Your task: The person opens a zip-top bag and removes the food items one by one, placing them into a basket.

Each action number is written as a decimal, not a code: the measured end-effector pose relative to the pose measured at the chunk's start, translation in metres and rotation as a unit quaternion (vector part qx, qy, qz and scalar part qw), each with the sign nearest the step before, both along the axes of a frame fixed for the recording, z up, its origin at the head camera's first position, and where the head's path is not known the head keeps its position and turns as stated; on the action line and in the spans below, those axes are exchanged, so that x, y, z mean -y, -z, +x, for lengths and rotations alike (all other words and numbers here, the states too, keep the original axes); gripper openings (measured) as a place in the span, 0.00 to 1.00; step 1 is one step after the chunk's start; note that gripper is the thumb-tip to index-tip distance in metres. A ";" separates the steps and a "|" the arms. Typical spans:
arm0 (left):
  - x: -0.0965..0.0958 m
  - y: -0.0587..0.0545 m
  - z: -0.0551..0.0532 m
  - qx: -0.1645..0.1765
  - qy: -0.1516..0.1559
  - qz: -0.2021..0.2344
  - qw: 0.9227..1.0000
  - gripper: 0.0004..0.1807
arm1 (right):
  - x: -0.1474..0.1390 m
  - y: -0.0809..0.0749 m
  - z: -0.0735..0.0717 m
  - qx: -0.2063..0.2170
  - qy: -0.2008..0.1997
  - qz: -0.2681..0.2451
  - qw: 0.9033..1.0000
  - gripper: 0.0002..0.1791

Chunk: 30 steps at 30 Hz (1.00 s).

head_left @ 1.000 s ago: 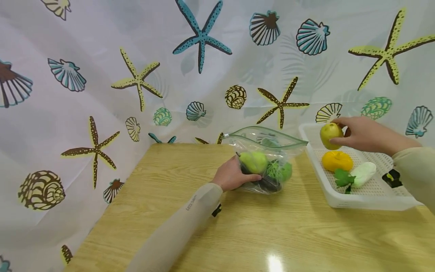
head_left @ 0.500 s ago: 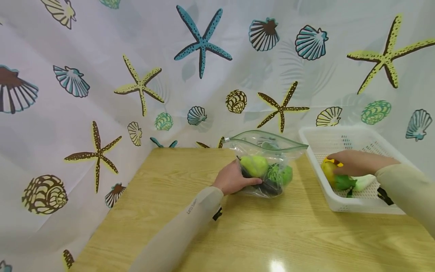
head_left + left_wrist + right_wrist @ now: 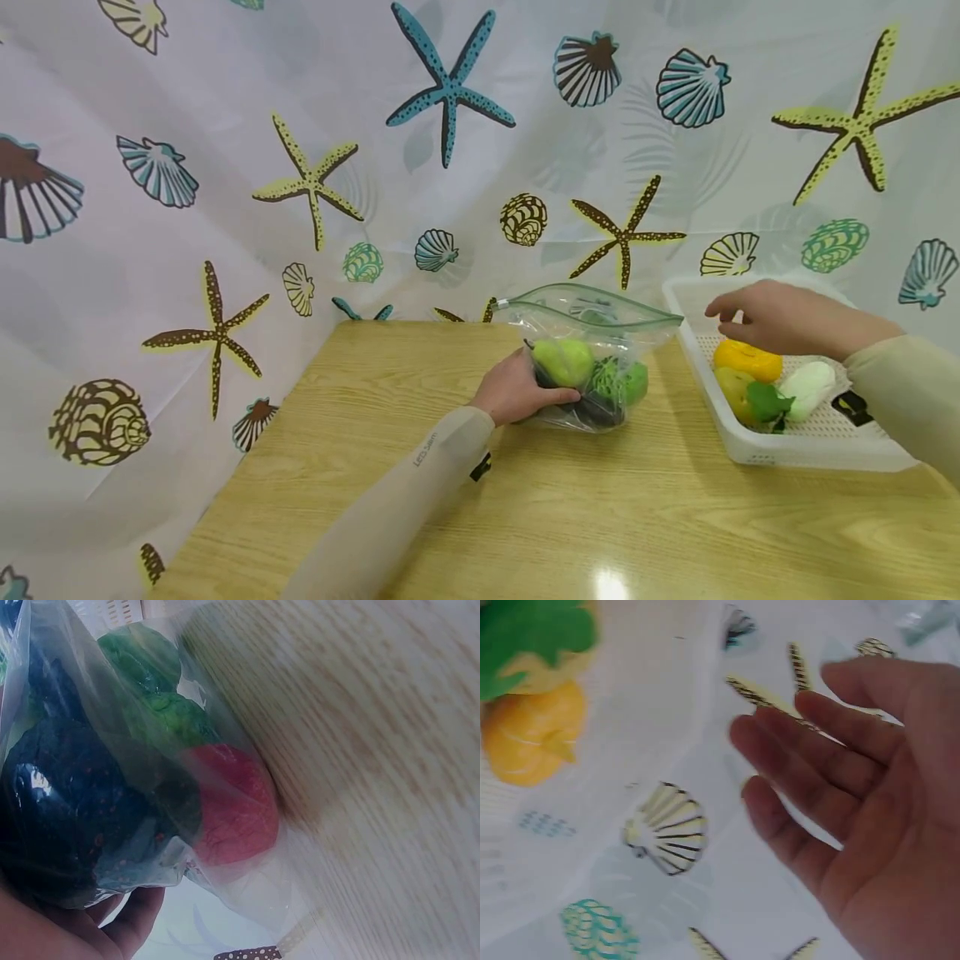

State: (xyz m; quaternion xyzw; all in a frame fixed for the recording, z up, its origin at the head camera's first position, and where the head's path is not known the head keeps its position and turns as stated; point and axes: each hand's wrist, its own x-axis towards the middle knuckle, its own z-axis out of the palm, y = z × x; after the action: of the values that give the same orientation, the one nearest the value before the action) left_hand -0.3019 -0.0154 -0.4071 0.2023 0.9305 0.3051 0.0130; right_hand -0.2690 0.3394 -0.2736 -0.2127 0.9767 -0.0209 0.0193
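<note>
My left hand (image 3: 517, 390) grips the lower left side of a clear zip bag (image 3: 637, 321), thumb across its front. Inside the bag are a green pear (image 3: 564, 362), a green leafy vegetable (image 3: 628, 382) and a dark rounded thing (image 3: 600, 410). The left wrist view also shows a red round thing (image 3: 236, 810) in it. The bag's green-edged mouth gapes. Above the white basket (image 3: 825, 454), my right hand (image 3: 780, 317) hovers with loosely bent fingers, holding nothing. Below it lie a yellow-orange pumpkin (image 3: 747, 360) and a yellow apple-like fruit (image 3: 731, 390).
A white vegetable (image 3: 808, 390) with green leaves (image 3: 767, 402) also lies in the basket. Bag and basket stand side by side on a wooden table (image 3: 600, 508). Behind them hangs a curtain (image 3: 465, 200) printed with shells and starfish.
My right hand has lowered the yellow fruit into the basket's front left, let it go and risen empty. The left hand and the bag have stayed in place.
</note>
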 end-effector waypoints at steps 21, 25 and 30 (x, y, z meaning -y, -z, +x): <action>-0.001 0.000 0.000 0.000 0.008 -0.003 1.000 0.49 | 0.129 -0.021 -0.015 -0.029 -0.161 0.005 0.987 0.12; -0.001 0.000 0.000 0.001 0.010 0.002 1.000 0.48 | 0.138 -0.014 -0.017 0.003 -0.156 0.033 0.987 0.16; 0.000 0.000 -0.002 -0.003 0.013 0.004 1.000 0.50 | 0.147 -0.007 -0.018 0.009 -0.163 0.043 0.986 0.21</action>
State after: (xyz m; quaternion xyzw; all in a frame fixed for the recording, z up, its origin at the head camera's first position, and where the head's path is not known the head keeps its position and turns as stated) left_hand -0.3039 -0.0155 -0.4067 0.2153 0.9266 0.3079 0.0136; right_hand -0.2874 0.1926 -0.2664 -0.3675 0.9289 0.0226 0.0405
